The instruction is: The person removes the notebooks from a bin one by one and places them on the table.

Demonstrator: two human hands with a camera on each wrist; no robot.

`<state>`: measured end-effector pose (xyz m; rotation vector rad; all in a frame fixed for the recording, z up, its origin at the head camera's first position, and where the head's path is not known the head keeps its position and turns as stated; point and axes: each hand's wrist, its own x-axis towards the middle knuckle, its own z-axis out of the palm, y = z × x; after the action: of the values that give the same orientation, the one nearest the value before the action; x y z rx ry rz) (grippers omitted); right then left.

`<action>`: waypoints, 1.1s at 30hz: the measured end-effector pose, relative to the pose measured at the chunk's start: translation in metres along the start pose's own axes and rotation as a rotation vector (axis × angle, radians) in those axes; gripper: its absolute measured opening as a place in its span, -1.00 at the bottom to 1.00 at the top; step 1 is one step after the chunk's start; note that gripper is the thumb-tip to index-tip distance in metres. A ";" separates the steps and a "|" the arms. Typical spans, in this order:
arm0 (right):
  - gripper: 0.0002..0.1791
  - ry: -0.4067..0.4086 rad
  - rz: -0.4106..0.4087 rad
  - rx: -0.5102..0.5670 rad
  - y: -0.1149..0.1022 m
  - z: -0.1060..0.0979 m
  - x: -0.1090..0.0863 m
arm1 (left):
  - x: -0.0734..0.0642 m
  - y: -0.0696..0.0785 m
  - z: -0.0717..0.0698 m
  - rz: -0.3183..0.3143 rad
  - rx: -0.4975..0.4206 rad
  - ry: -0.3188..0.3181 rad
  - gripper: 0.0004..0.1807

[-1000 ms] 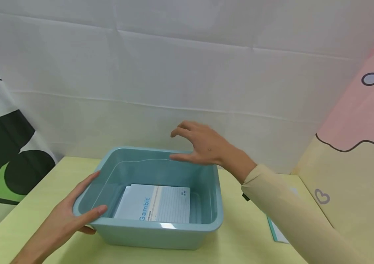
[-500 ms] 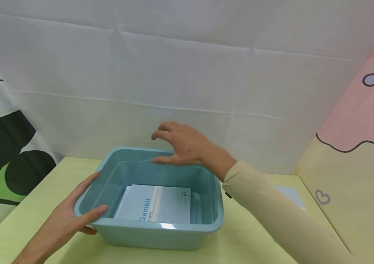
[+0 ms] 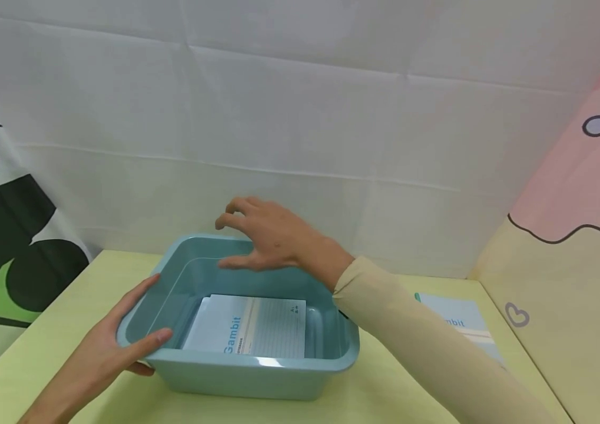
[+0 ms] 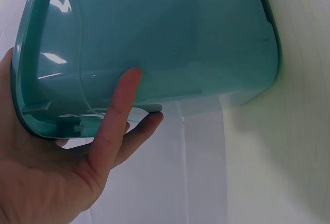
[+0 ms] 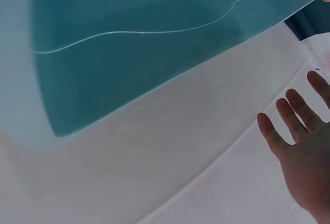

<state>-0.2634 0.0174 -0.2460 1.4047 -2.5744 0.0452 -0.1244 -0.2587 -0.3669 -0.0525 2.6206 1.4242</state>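
Note:
A blue-green plastic basin stands on the table in the head view. Inside it lies a pale notebook printed "Gambit", perhaps on top of others. My left hand grips the basin's left side near the front corner, thumb over the rim. The left wrist view shows fingers of that left hand against the basin's outer wall. My right hand hovers above the basin's far rim, fingers apart and holding nothing. In the right wrist view this hand is apart from the basin.
Another "Gambit" notebook lies on the table to the right, partly hidden by my right sleeve. Behind the pale yellow table hangs a white cloth. Printed cloths stand at both sides.
My right hand has moved left over the basin's far side. More of the notebook on the right now shows from behind the sleeve. My left hand and the basin have stayed put.

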 end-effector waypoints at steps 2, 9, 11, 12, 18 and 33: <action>-0.28 -0.005 -0.010 0.004 -0.002 0.001 0.002 | 0.000 0.001 0.000 -0.005 -0.003 -0.002 0.06; -0.29 -0.033 -0.036 -0.007 -0.011 0.003 0.011 | 0.000 0.004 -0.002 -0.016 0.001 -0.022 0.07; -0.29 -0.045 -0.042 -0.012 -0.014 0.005 0.014 | 0.000 0.004 -0.002 -0.017 0.001 -0.024 0.07; -0.29 -0.049 -0.045 -0.015 -0.016 0.006 0.015 | 0.000 0.004 -0.003 -0.019 0.002 -0.026 0.07; -0.25 -0.097 -0.060 -0.069 -0.024 0.018 0.021 | 0.000 0.004 -0.002 -0.010 -0.015 -0.030 0.06; -0.21 -0.257 -0.096 -0.108 -0.035 0.057 0.023 | -0.001 -0.001 0.000 0.029 -0.025 -0.010 0.04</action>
<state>-0.2564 -0.0281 -0.2997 1.5820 -2.6564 -0.3036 -0.1231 -0.2593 -0.3678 -0.0110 2.6063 1.4627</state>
